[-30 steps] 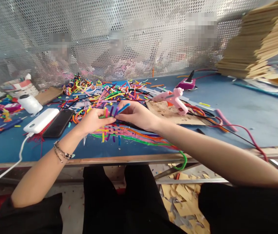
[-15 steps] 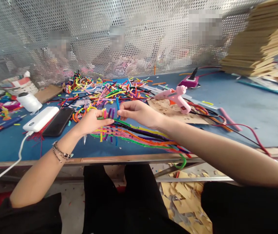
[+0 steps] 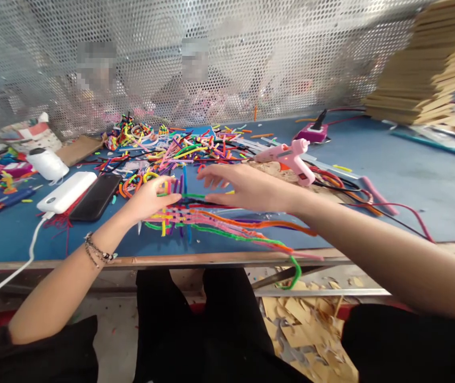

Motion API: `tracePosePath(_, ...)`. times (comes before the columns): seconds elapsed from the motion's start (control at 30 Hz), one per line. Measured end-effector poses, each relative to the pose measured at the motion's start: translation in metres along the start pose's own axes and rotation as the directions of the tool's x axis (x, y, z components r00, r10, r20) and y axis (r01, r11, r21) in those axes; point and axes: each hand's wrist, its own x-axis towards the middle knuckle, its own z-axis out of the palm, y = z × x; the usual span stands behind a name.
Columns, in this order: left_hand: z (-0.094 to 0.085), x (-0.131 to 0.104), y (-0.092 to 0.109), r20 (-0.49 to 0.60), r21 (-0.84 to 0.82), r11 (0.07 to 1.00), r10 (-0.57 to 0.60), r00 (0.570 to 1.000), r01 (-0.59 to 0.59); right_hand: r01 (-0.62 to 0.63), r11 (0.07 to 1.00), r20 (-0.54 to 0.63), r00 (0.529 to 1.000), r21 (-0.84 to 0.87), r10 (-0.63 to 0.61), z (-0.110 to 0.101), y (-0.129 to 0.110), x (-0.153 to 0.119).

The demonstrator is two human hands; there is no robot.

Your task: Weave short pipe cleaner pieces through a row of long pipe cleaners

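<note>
My left hand (image 3: 153,197) pinches the upper left edge of a strip of woven pipe cleaners (image 3: 177,215). Long pink, orange and green strands run sideways through it, crossed by short upright yellow, pink, purple and blue pieces. The blue pipe cleaner (image 3: 184,186) stands upright at the weave's right side. My right hand (image 3: 235,186) hovers just right of it over the upper strands, its fingers apart and nothing gripped between them. Its thumb is by a green strand; whether they touch is unclear. A long green strand end (image 3: 297,274) hangs over the table's front edge.
Loose pipe cleaners (image 3: 187,149) are heaped at the back. A pink glue gun (image 3: 291,154) lies on cardboard at right, near cables and a purple socket block (image 3: 313,132). At left are a white power bank (image 3: 67,191) and a black phone (image 3: 96,198). Perforated metal (image 3: 243,58) stands behind.
My right hand has let go of the blue pipe cleaner, moved right and spread its fingers. The upper strands now run towards or under it. My left hand keeps its hold.
</note>
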Motion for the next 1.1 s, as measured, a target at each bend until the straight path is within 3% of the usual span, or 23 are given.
tracePosePath(0.1, 0.008, -0.005, -0.008, 0.011, 0.138, 0.99, 0.032, 0.999, -0.033, 0.132, 0.958, 0.13, 0.986, -0.256, -0.101, 0.012, -0.008, -0.01)
tracePosePath(0.23, 0.009, -0.011, -0.009, 0.031, 0.306, 0.923, 0.233, 0.972, -0.231, 0.214, 0.937, 0.228, 0.962, -0.277, -0.152, 0.041, -0.003, -0.017)
tracePosePath(0.3, 0.006, -0.012, -0.01, 0.148, 0.326, 0.857, 0.371, 0.917, -0.399, 0.221, 0.94, 0.214, 0.962, -0.26, -0.167, 0.051, 0.005, -0.02)
tracePosePath(0.4, 0.003, -0.014, -0.015, 0.324, 0.289, 0.749, 0.51, 0.797, -0.596, 0.26, 0.939, 0.199, 0.956, -0.227, -0.216, 0.057, 0.016, -0.025)
tracePosePath(0.47, 0.004, -0.014, -0.019, 0.363, 0.282, 0.694, 0.563, 0.743, -0.663, 0.302, 0.933, 0.198, 0.944, -0.195, -0.265, 0.056, 0.021, -0.029)
tracePosePath(0.63, 0.004, -0.013, -0.023, 0.406, 0.277, 0.595, 0.639, 0.653, -0.754, 0.336, 0.927, 0.19, 0.933, -0.167, -0.305, 0.057, 0.029, -0.032)
tracePosePath(0.73, 0.003, -0.011, -0.021, 0.422, 0.271, 0.581, 0.645, 0.637, -0.767, 0.332, 0.926, 0.195, 0.935, -0.179, -0.297, 0.058, 0.03, -0.033)
tracePosePath(1.1, 0.006, -0.009, -0.025, 0.431, 0.276, 0.602, 0.62, 0.656, -0.75, 0.308, 0.931, 0.22, 0.939, -0.198, -0.264, 0.059, 0.031, -0.035)
